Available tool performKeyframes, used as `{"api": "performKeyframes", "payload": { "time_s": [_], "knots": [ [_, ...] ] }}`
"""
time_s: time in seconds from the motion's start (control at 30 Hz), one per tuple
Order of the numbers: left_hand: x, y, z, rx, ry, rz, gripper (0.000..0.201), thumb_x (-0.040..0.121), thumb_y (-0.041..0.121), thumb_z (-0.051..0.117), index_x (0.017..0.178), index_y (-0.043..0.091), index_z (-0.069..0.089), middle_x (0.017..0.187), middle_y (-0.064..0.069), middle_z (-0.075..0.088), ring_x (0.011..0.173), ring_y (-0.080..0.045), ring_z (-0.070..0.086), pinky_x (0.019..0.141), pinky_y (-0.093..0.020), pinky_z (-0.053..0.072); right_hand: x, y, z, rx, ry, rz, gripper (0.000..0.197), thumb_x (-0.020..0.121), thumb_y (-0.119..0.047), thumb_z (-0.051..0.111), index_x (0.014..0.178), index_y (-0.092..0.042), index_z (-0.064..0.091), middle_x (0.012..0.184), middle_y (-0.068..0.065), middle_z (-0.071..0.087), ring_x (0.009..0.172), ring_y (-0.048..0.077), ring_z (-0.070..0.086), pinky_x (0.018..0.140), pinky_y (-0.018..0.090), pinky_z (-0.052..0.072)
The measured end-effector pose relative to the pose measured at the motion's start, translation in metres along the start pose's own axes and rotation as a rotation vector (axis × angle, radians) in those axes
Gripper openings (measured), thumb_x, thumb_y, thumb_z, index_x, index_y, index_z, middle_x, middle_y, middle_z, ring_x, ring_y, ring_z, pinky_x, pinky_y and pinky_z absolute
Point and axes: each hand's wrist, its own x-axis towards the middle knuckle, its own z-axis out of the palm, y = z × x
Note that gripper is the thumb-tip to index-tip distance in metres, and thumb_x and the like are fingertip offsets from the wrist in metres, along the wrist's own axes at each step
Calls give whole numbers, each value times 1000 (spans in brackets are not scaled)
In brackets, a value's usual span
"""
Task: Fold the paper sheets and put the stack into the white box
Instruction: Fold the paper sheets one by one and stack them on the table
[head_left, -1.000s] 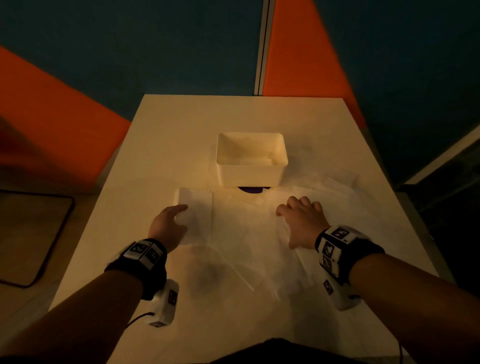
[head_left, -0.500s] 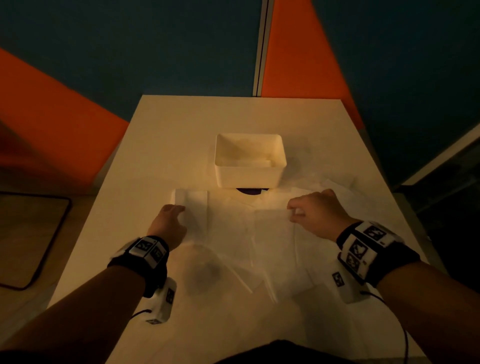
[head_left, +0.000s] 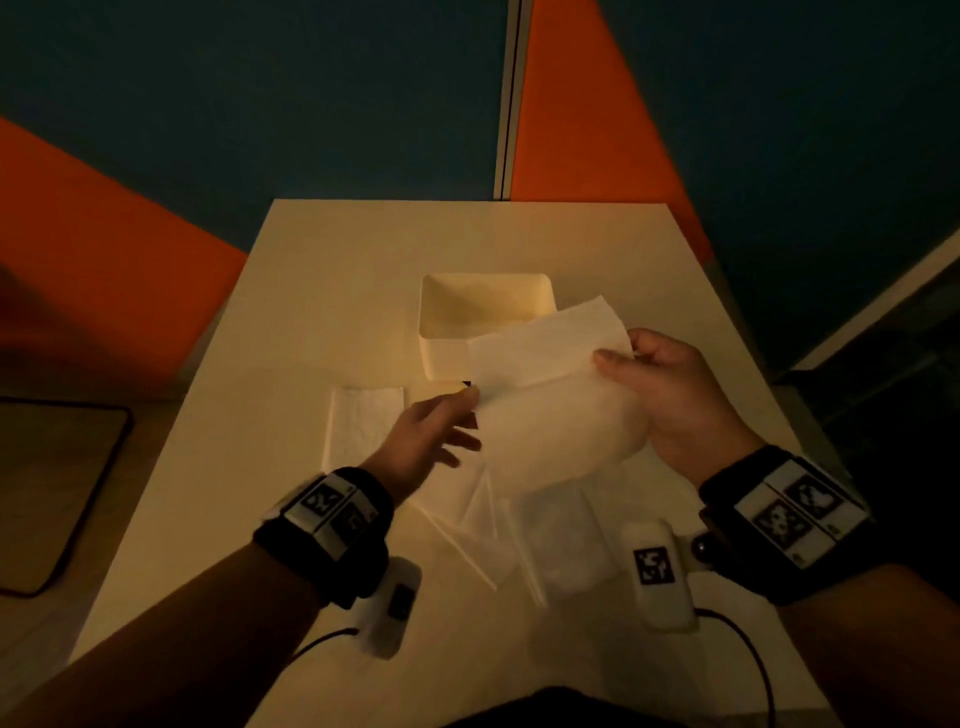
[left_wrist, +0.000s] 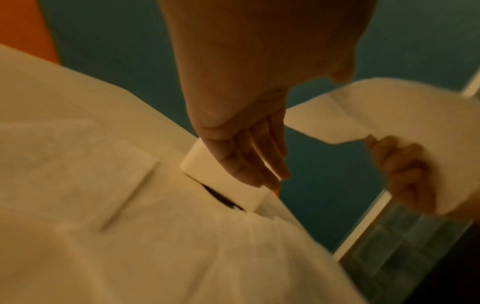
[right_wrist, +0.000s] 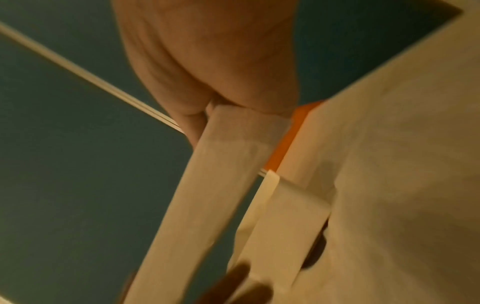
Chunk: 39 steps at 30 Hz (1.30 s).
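Observation:
My right hand pinches the right edge of a white paper sheet and holds it in the air in front of the white box. The sheet curves down toward the table. In the right wrist view, thumb and fingers clamp that sheet. My left hand reaches to the sheet's lower left corner with straight fingers, holding nothing. A folded sheet lies flat left of my left hand. Several unfolded sheets lie overlapping under both hands.
The box stands open mid-table, with a small dark thing under its near edge. Orange and dark blue partition walls rise behind the table's far edge. A dark mat lies on the floor at the left.
My right hand pinched a sheet on the table and has lifted it up in front of the box. My left hand left the folded sheet and moved right toward the raised sheet.

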Motion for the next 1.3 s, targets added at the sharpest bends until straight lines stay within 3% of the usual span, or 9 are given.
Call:
{"api": "performKeyframes", "payload": {
  "time_s": [0.17,0.3,0.57,0.67,0.83,0.93,1.03,1.17,1.3],
  "knots": [
    [0,16,20,-369,-58,-14,38,85,33,60,118,15,61,112,-10,67,103,-29,64,90,-45,51,-5,7,14,140,30,75,12,88,-7,61,97,-11,68,95,10,70,87,25,65,74,36,53],
    [2,20,18,-368,63,77,18,89,7,56,103,14,64,89,-5,70,80,-20,65,70,-33,56,-8,12,11,171,-86,96,23,89,-1,56,109,-8,65,99,10,71,86,21,67,73,34,54],
    [-2,26,1,-357,-30,74,24,91,7,50,107,16,66,107,-7,69,97,-23,65,90,-38,52,-3,7,-8,162,-212,44,27,85,4,56,100,-15,68,96,1,73,88,14,69,77,30,57],
    [-5,32,-11,-366,-133,60,19,79,18,56,92,12,69,94,-5,70,83,-20,66,77,-29,56,-2,-2,-11,34,-222,-15,20,83,8,57,82,-10,66,75,-7,70,70,7,66,60,21,55],
    [-8,41,-16,-210,-300,47,28,70,32,58,82,12,75,112,-7,68,98,-25,63,89,-34,52,0,-15,-10,-212,-336,-43,24,84,11,51,68,-5,59,73,2,60,60,9,59,45,19,46],
    [-8,45,-9,-125,-391,17,32,65,34,67,88,14,76,110,-8,70,101,-22,65,86,-30,54,2,-21,0,-338,-438,-81,27,82,11,56,64,-8,61,75,0,62,62,2,60,50,14,47],
    [-7,41,-2,-126,-440,21,22,77,14,64,96,11,74,107,-8,71,100,-19,66,82,-23,52,3,-21,11,-455,-529,-116,35,81,13,57,61,-14,64,75,1,66,69,5,62,60,13,49],
    [-2,30,0,-91,-313,38,28,85,-6,56,92,13,75,111,-5,69,99,-19,65,87,-29,54,7,-14,13,-321,-515,-80,20,86,5,58,87,-13,66,86,2,67,74,6,63,65,17,50],
    [4,13,-19,-124,19,12,31,85,-8,56,92,17,72,107,3,68,97,-19,63,81,-28,56,27,20,-13,-442,-141,-37,22,84,-1,63,93,-21,61,88,0,63,79,12,58,65,22,43]
  ]
}}
